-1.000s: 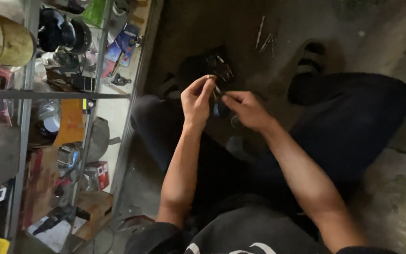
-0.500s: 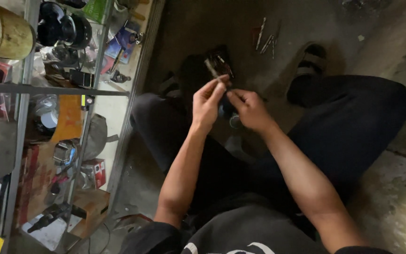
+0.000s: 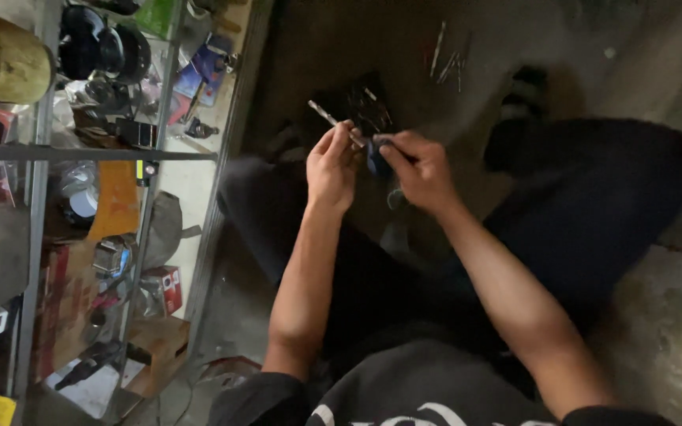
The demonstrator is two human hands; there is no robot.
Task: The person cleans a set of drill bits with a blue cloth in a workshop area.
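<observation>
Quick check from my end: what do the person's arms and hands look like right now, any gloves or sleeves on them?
Both hands are bare: no gloves on the left hand or the right hand, and no watch, ring or band is visible. The forearms are uncovered too. The sleeves end near the upper arms and belong to a dark short-sleeved shirt with a pale printed mark on the chest. Dark trousers cover the legs.

Workshop: parts-crammed glass shelves [image 3: 104, 158], bare concrete floor [image 3: 657, 331].
</observation>
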